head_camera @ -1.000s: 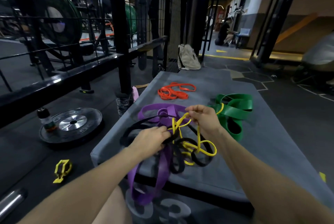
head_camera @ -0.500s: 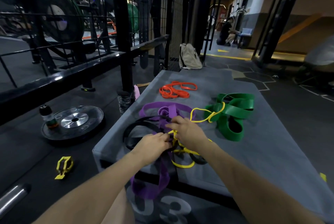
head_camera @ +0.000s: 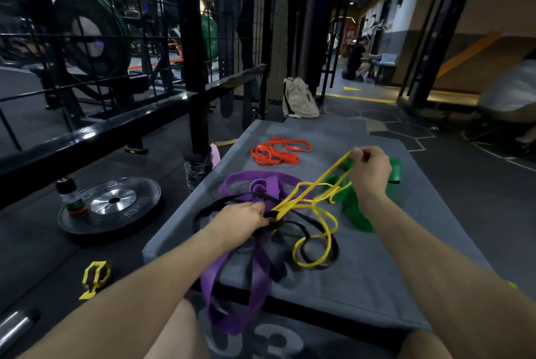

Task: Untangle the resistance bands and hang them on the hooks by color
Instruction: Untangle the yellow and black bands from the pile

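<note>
A grey padded box fills the middle of the view, with the resistance bands spread over its top. The purple band, the widest, loops across the pad's left half and hangs over the near edge in front of a large printed "03". The green band lies folded at the right, partly covered by the right forearm, so its full shape cannot be made out. The black band coils through the centre, crossing over and under the purple one. The yellow band, thin, runs taut and raised from the tangle up to the right hand, whose fingertips pinch its upper loop above the pad; its slack end lies in a loop on the black coils. The orange band sits alone in a loose heap towards the far end, well apart from the knot.

The left hand rests on the tangle with fingers curled round the black band where the yellow one passes through; the exact crossing under the fingers is hidden.

On the floor to the left lie a weight plate with a bottle standing on it. No hooks can be made out among the dark rack bars.
</note>
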Demonstrator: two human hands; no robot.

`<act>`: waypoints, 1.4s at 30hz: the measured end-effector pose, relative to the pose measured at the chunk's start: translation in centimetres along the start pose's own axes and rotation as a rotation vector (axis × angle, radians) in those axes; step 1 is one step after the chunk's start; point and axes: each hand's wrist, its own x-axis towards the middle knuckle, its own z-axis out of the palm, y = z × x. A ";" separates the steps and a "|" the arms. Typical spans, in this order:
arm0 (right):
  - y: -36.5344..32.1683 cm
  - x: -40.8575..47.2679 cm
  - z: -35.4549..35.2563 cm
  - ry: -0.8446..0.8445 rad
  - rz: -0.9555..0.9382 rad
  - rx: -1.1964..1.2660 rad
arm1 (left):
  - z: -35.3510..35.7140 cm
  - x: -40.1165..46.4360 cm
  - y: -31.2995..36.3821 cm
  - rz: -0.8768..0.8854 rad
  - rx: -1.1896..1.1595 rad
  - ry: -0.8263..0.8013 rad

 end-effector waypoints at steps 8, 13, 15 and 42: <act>0.5 1.9 -2.5 0.223 0.185 0.183 | 0.8 0.1 -0.7 0.031 0.074 -0.079; 3.8 -0.8 -1.3 -0.137 0.025 -0.084 | 1.9 0.0 -0.9 0.024 0.038 -0.221; 5.6 -2.1 -0.9 -0.306 0.006 -0.281 | 1.9 0.0 -0.7 0.036 -0.023 -0.262; 7.0 -3.9 1.1 -0.453 -0.093 -0.145 | 1.3 3.8 -0.8 -0.306 -0.986 -0.262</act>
